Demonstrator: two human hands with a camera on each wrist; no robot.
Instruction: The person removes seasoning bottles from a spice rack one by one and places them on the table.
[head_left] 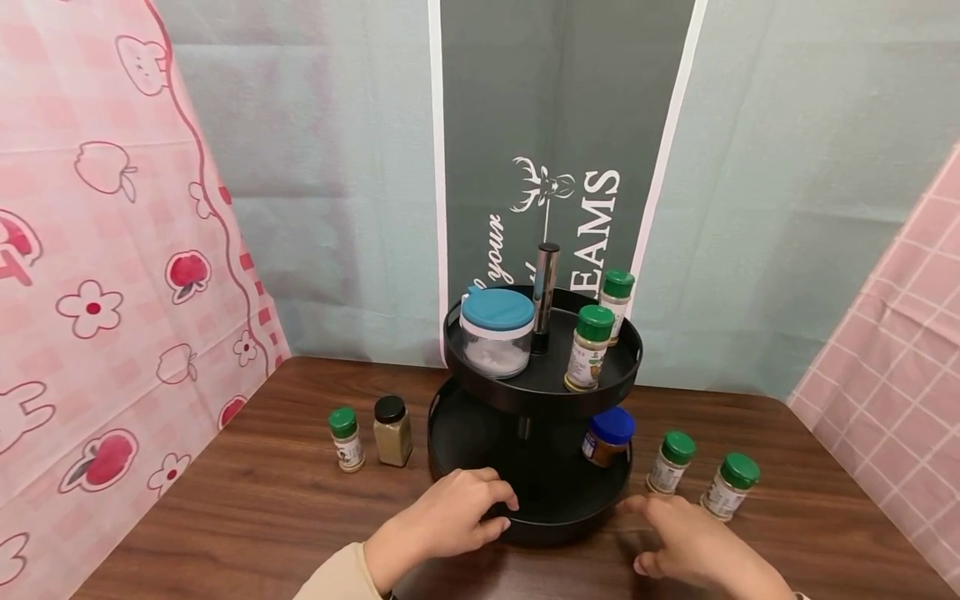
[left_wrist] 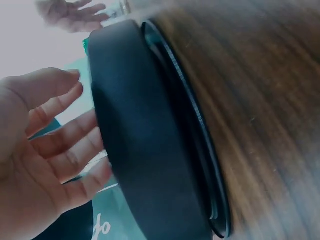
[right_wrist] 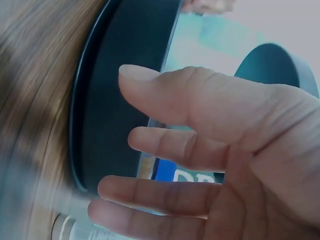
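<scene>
A black two-tier round rack stands on the wooden table, with a metal post at its centre. My left hand is at the front left rim of the lower tier, fingers loosely bent and holding nothing. In the left wrist view its fingertips lie close against the rack's side; contact is hard to tell. Over at the front right rim, my right hand has its fingers extended and its thumb apart, also holding nothing. A small blue-lidded jar with brown contents sits on the lower tier's right side.
The upper tier carries a teal-lidded clear jar and two green-capped spice bottles. Left of the rack stand a green-capped bottle and a black-capped bottle. Two more green-capped bottles are at right. Curtains hang behind.
</scene>
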